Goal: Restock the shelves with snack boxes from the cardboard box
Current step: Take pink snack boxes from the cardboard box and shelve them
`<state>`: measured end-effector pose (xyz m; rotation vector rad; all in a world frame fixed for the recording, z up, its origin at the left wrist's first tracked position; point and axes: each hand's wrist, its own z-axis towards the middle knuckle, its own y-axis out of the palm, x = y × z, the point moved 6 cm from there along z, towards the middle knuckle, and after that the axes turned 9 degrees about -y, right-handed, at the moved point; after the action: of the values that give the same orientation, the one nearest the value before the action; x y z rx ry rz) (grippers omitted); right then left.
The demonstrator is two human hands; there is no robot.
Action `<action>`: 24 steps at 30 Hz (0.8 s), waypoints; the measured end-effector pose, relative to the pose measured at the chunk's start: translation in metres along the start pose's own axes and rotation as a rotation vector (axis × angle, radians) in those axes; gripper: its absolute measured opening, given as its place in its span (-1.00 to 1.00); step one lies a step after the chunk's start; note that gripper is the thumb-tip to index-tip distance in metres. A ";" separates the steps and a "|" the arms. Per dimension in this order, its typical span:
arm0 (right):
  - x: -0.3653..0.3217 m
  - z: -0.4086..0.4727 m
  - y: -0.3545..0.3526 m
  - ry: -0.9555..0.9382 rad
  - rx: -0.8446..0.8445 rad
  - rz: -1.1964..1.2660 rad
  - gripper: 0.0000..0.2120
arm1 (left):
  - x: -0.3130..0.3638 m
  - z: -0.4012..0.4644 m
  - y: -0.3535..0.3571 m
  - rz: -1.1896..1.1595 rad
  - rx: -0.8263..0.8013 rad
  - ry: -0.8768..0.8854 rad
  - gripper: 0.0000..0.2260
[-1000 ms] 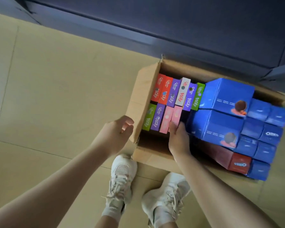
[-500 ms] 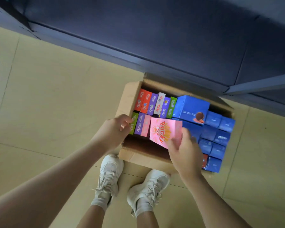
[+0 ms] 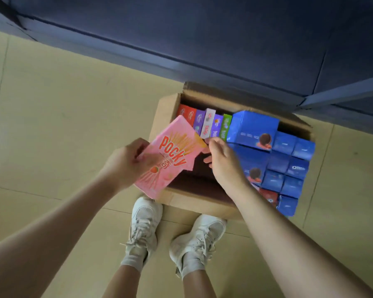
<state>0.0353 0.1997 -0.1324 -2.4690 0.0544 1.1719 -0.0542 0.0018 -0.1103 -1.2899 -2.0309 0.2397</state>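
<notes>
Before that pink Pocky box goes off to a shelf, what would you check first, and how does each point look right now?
1. Left hand grips the pink Pocky box: ok, fingers curl round its left edge.
2. Box lifted clear of the cardboard box: ok, it is held above the near-left corner.
3. Right hand free: cannot tell, its fingertips are at the pink box's edge.
4. More stock left: ok, upright Pocky boxes and blue Oreo boxes remain inside.
5. Shelf space ready: cannot tell, no shelf surface in view.
6. Footing: ok, both shoes are flat on the floor.
</notes>
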 end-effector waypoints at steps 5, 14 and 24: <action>0.080 0.013 0.035 0.231 -0.006 -0.159 -0.57 | -0.054 0.009 0.007 -0.273 0.090 -0.084 -0.84; 0.109 0.021 0.065 0.256 -0.096 0.060 -0.53 | -0.058 0.029 0.017 -0.619 0.163 -0.043 -0.87; 0.065 -0.024 0.016 0.320 0.128 -0.093 -0.85 | -0.010 -0.004 -0.009 -0.575 0.111 -0.024 -0.82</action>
<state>0.0915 0.1847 -0.1733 -2.4910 0.1005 0.7051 -0.0554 -0.0123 -0.1071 -0.5986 -2.2759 0.0949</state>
